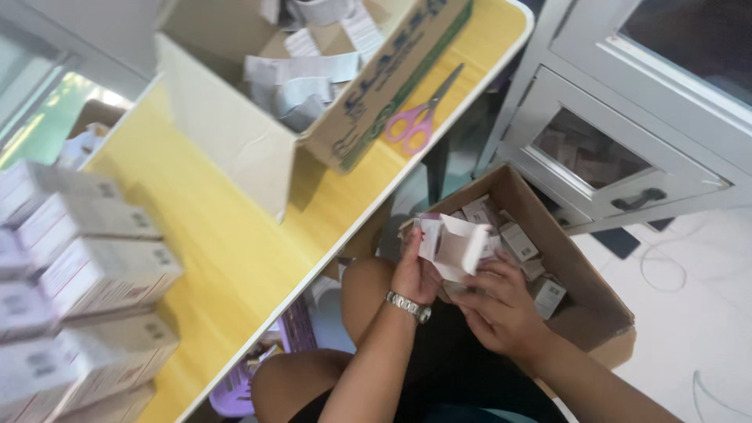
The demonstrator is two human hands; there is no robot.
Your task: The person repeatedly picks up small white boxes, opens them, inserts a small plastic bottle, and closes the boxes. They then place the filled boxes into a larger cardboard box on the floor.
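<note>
Head view: a small white carton (453, 244) is held half-folded by the left hand (415, 274) and right hand (501, 305), above a brown box (548, 227) beside the yellow desk (235, 258); closing the flaps appears due.

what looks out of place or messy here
The pink-handled scissors lie close to the yellow table's edge, beside the open cardboard box of loosely heaped papers. Otherwise the small boxes on the table sit stacked in order.

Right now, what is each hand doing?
Left hand: closed on the small white carton.
Right hand: fingers on the same carton's underside, holding it too.
</note>
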